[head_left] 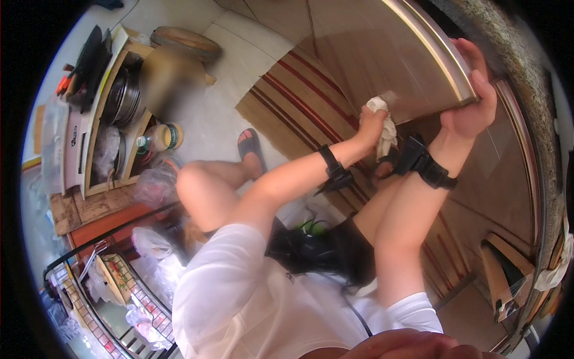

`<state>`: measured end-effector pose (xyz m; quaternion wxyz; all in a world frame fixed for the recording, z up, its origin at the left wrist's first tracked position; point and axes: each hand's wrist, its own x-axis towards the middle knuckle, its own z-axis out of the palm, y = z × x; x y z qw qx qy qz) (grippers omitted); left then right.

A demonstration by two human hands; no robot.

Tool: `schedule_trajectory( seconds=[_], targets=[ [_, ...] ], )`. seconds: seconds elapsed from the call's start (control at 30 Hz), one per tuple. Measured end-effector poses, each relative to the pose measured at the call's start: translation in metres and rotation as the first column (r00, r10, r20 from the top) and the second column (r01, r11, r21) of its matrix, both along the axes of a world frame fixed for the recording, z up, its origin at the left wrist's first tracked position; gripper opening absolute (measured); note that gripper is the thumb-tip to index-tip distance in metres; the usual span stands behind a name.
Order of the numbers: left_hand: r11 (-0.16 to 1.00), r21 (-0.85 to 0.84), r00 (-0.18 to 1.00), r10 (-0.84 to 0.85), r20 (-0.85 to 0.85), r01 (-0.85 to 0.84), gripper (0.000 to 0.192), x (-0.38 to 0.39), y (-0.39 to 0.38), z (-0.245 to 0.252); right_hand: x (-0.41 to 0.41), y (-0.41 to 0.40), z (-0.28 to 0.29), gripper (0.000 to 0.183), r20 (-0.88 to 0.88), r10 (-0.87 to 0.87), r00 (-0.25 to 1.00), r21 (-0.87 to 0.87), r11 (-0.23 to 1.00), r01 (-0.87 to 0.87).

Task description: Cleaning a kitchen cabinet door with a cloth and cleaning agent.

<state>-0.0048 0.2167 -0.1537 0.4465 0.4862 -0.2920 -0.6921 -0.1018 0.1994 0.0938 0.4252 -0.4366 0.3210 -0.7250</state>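
Note:
My left hand (373, 124) grips a crumpled whitish cloth (386, 137) against the face of a glossy brown cabinet door (358, 58), near its lower corner. The door stands swung out, and its surface mirrors the cloth and the surroundings. My right hand (471, 94) is wrapped around the end of the door's shiny metal edge strip (441, 42), thumb on the near side; some of its fingers are hidden behind the edge. Both forearms wear black straps with small devices. Below the hands, a striped brown and red mat (287, 96) lies on the floor.
A stone counter edge (515, 49) curves along the right, with an open cardboard box (506, 273) below. At left are a low shelf with pans (128, 98), an oil bottle (161, 137) and a wire rack (80, 296) with plastic bags. My bent knees flank the hands.

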Motion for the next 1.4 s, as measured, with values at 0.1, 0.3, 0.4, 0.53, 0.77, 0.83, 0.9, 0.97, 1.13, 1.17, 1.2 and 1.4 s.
schedule_trajectory(
  seconds=[0.1,0.3,0.4,0.53,0.77,0.83,0.9,0.97,1.13,1.17,1.2,1.4],
  targets=[
    [0.981,-0.184,0.996,-0.077,-0.048,0.067,0.047,0.013,0.008,0.064,0.006,0.003,0.002,0.061,0.024,0.037,0.999,-0.008,0.999,-0.037],
    [0.846,-0.507,0.986,-0.127,0.104,0.162,0.060,0.031,0.019,0.163,-0.005,0.007,0.001,0.071,-0.020,0.242,0.970,0.048,0.969,-0.241],
    [0.803,-0.568,0.976,-0.219,0.001,0.181,0.063,0.048,0.011,0.189,0.019,0.008,0.007,0.074,-0.043,0.259,0.965,0.005,0.966,-0.259],
    [0.636,-0.753,0.980,-0.189,0.063,0.171,0.059,0.052,0.018,0.240,0.019,0.010,0.008,0.073,-0.032,0.248,0.968,-0.023,0.968,-0.248],
    [0.120,-0.935,0.882,0.308,0.356,0.335,0.063,0.054,-0.004,0.207,0.014,0.005,0.005,0.066,0.001,0.273,0.962,-0.041,0.961,-0.272],
    [0.093,-0.903,0.851,0.305,0.427,0.420,0.061,0.064,-0.002,0.194,0.017,0.006,0.003,0.065,0.006,0.306,0.952,-0.041,0.951,-0.306],
    [0.102,-0.836,0.811,0.208,0.547,0.539,0.060,0.073,-0.001,0.192,0.013,0.009,0.001,0.063,0.005,0.268,0.963,-0.010,0.963,-0.268],
    [0.169,-0.781,0.765,0.157,0.624,0.602,0.053,0.084,0.005,0.193,0.007,0.013,0.005,0.062,-0.054,0.253,0.966,-0.002,0.967,-0.253],
    [0.293,-0.373,0.424,-0.130,0.897,0.880,0.043,0.135,0.019,0.187,0.018,0.009,-0.011,0.049,-0.036,0.237,0.971,-0.025,0.971,-0.238],
    [0.290,-0.345,0.404,-0.176,0.898,0.893,0.044,0.149,0.026,0.184,0.022,0.003,-0.015,0.049,-0.034,0.254,0.967,-0.022,0.967,-0.254],
    [0.288,-0.398,0.455,-0.168,0.874,0.871,0.045,0.149,0.035,0.185,0.008,0.008,-0.011,0.048,-0.076,0.134,0.988,-0.059,0.989,-0.139],
    [0.331,-0.412,0.489,-0.193,0.851,0.849,0.040,0.198,0.067,0.145,-0.001,0.016,-0.007,0.040,0.081,-0.049,0.996,-0.114,0.992,0.058]
  ],
)
